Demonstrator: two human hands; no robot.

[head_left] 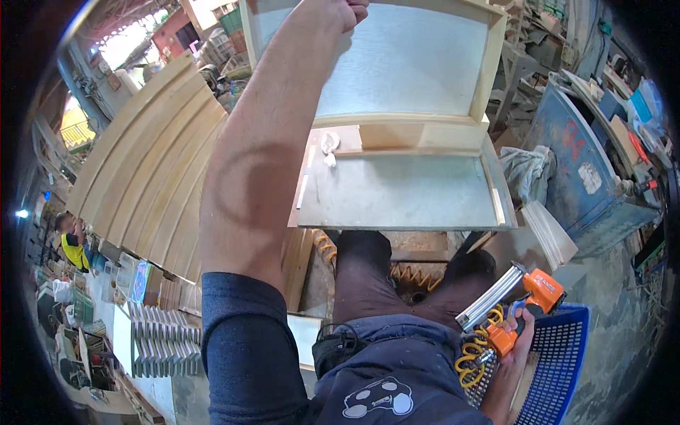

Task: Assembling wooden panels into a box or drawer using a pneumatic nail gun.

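Observation:
My left arm stretches forward across the view, and my left hand (pixel 346 13) is partly cut off by the top edge. Its visible fingers are curled closed over a wood-framed panel (pixel 418 60); what they hold, if anything, is hidden. Down at my right side, my right hand (pixel 520 336) grips an orange pneumatic nail gun (pixel 542 289) by its handle. The gun's silver magazine slants toward my knee, and a coiled yellow air hose (pixel 467 365) hangs from it. Before my knees lies a grey work surface (pixel 404 191), with a crumpled white scrap (pixel 329 143) on it.
Several long wooden pieces (pixel 152 159) stand stacked at left, with grey-white profiled strips (pixel 166 340) below them. A blue plastic basket (pixel 567 347) sits by my right hand. A large blue bin (pixel 581 173) stands at right, a cloth over its edge. Another person (pixel 74 244) is far left.

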